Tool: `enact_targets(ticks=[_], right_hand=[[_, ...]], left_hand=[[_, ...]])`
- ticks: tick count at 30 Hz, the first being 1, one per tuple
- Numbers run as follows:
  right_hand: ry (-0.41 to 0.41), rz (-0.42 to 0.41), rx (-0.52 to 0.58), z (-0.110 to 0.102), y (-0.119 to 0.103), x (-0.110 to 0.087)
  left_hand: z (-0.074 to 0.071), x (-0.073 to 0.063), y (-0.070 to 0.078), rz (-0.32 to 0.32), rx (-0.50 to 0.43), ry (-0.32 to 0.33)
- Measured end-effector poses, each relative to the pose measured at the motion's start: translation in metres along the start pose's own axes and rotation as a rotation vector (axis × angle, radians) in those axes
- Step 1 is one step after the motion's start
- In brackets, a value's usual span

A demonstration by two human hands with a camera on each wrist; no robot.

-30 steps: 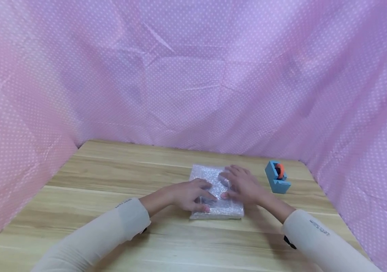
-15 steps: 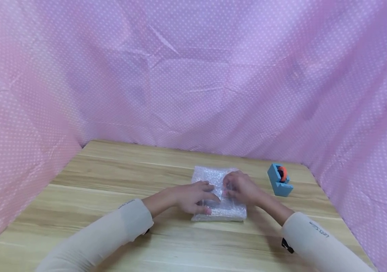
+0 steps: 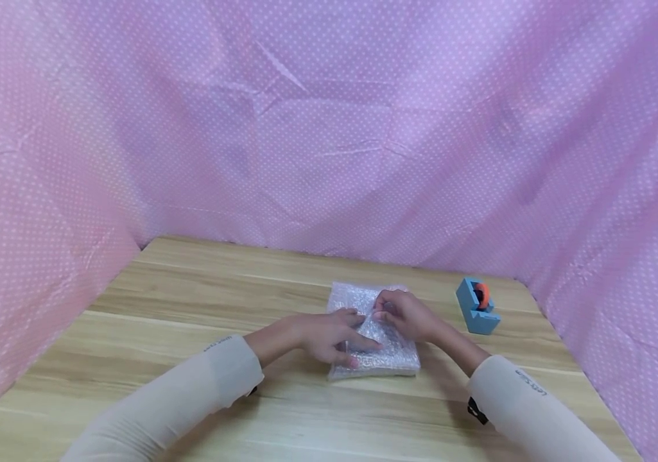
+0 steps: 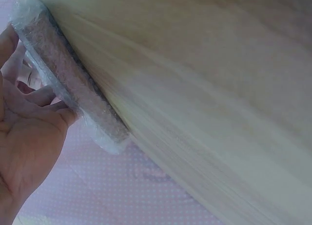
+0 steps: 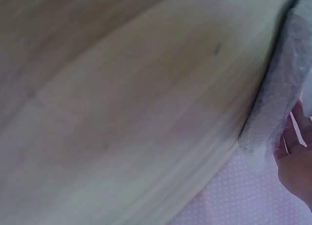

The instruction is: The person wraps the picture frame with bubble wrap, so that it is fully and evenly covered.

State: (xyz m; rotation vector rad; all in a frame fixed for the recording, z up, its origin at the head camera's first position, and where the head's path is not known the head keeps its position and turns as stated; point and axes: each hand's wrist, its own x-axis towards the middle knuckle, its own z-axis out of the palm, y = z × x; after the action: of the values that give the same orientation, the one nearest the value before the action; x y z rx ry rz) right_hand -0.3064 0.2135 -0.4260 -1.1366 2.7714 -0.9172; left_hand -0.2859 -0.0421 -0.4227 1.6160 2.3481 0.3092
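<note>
A flat, boxy package wrapped in clear bubble wrap (image 3: pixel 392 360) lies on the wooden table. My left hand (image 3: pixel 329 337) rests on its left part with the fingers spread and fairly straight. Over the package's upper right, my right hand (image 3: pixel 411 316) has its thumb and index finger drawn together, pinching the wrap near the middle. In the left wrist view, the package edge (image 4: pixel 73 73) shows beyond the left palm (image 4: pixel 34 132). The right wrist view has the right hand (image 5: pixel 297 161) at the wrapped side (image 5: pixel 275 88), its fingertips partly hidden. What is inside the wrap cannot be made out.
A blue tape dispenser (image 3: pixel 474 314) with an orange roll (image 3: pixel 483 295) stands right of the package. Pink polka-dot cloth (image 3: pixel 329 160) hangs behind and at both sides of the wooden table (image 3: pixel 201 289).
The right hand's fingers went from spread on the wrap to a pinch, and the hand shifted slightly left. The left hand stays on the package, almost unmoved.
</note>
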Motion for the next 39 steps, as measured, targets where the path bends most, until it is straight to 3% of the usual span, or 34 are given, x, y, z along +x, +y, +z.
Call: enact_targets(ticks=[5,12,17,20,23,27,31,39], right_hand=[[0.016,0.007,0.006,0.004,0.005,0.001],[0.075,-0.026,-0.122,0.01,0.005,0.005],[0.063,0.041,-0.106,0.01,0.005,0.007],[0.05,0.092,-0.083,0.008,0.006,0.007],[0.036,0.11,-0.065,0.005,0.006,0.008],[0.019,0.122,-0.045,0.003,0.006,0.009],[0.021,0.131,-0.054,0.003,0.005,0.009],[0.001,0.089,-0.044,-0.001,0.002,0.001]], left_hand=[[-0.001,0.001,0.003,-0.033,0.012,-0.015],[0.0,-0.001,0.007,-0.089,0.03,-0.006],[0.004,-0.003,0.012,-0.085,0.134,0.085],[0.005,-0.003,0.013,-0.051,0.161,0.16],[0.004,-0.003,0.013,0.002,0.193,0.182],[0.005,-0.005,0.012,0.068,0.273,0.15],[0.007,-0.006,0.011,0.092,0.349,0.112],[0.012,-0.01,0.011,0.064,0.407,0.088]])
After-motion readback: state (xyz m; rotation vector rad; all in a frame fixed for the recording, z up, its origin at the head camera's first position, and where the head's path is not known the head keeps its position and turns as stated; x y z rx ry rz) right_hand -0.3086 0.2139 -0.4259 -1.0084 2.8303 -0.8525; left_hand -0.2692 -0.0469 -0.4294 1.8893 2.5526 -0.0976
